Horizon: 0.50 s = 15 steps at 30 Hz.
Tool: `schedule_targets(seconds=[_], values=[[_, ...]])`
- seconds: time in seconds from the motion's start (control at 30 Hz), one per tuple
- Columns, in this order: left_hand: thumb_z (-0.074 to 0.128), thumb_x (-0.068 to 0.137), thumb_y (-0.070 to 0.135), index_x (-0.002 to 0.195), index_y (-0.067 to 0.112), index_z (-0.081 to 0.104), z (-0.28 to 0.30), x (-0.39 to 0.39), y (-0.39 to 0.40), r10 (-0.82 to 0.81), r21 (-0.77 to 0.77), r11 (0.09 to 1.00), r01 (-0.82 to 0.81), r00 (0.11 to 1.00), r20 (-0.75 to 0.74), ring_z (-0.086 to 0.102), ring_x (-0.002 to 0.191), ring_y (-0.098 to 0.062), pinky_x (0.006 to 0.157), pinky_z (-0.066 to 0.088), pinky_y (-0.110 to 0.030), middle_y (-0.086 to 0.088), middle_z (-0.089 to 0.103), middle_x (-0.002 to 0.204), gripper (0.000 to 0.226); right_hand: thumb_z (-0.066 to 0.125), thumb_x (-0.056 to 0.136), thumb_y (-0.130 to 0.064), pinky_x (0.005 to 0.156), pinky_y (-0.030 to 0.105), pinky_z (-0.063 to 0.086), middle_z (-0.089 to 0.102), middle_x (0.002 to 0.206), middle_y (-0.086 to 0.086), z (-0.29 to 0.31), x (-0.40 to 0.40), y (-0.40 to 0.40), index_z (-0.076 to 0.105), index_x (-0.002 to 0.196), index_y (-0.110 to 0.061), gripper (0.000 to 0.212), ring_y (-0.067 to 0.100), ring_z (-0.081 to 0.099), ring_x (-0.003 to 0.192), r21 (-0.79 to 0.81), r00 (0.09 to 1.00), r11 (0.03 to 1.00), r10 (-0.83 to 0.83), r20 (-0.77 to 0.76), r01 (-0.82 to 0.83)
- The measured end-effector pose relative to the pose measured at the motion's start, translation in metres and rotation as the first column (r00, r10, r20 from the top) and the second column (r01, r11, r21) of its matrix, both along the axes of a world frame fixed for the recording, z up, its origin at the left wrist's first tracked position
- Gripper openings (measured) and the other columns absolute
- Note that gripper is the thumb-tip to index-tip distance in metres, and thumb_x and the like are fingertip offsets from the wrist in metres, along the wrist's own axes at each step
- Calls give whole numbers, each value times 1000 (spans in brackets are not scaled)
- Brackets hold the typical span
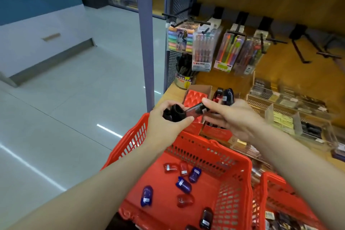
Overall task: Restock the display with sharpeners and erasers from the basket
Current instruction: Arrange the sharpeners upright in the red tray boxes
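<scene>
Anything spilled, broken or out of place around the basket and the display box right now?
Nothing looks damaged. The sharpeners lie scattered loose at odd angles on the red basket floor, as expected for stock waiting. The left hand grips dark sharpeners; the right hand pinches one over the red display tray.

Both forearms are bare, no sleeves reaching the wrists; the left hand and right hand seemingly wear no rings.
</scene>
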<state>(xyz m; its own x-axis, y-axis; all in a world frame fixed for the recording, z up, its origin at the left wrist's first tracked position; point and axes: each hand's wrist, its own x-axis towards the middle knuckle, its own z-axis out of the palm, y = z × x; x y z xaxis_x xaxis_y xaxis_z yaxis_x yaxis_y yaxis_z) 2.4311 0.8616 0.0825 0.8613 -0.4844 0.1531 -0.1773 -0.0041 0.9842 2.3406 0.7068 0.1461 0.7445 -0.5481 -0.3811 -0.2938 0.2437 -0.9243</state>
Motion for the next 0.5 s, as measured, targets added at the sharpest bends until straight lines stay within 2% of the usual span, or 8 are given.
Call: schedule_targets(seconds=[0.13, 0.23, 0.33, 0.5], values=[[89, 68, 19, 83, 27, 67, -17, 19, -10, -43, 139, 990, 33, 997, 71, 63, 82, -2, 74, 49, -13, 14, 68, 83, 28, 87, 73, -21, 80, 39, 60, 74, 97, 16, -7, 21, -17, 65, 101, -3, 40, 26, 74, 86, -322, 994, 943, 47, -99, -77], [86, 71, 16, 87, 24, 65, -46, 39, -13, -48, 336, 942, 19, 996, 79, 64, 83, -5, 67, 45, -7, 13, 67, 84, 27, 86, 73, -34, 73, 33, 49, 69, 95, -3, -12, 37, -35, 59, 101, -15, 43, 18, 65, 87, -650, 966, 743, -22, -259, -157], [83, 72, 13, 90, 25, 64, -76, 50, -8, -133, 454, 888, 69, 985, 109, 64, 84, -2, 65, 42, -2, 20, 65, 85, 29, 83, 75, -37, 69, 31, 43, 68, 103, -1, -29, 58, -50, 58, 107, -15, 47, 20, 62, 90, -720, 940, 648, -16, -341, -250], [81, 72, 11, 87, 28, 61, -88, 60, -15, -260, 470, 869, 154, 951, 168, 56, 85, 18, 71, 36, 3, 29, 61, 91, 30, 85, 73, -34, 72, 28, 41, 69, 103, 1, -71, 87, -48, 53, 101, -20, 45, 21, 62, 95, -730, 940, 614, 62, -336, -302]])
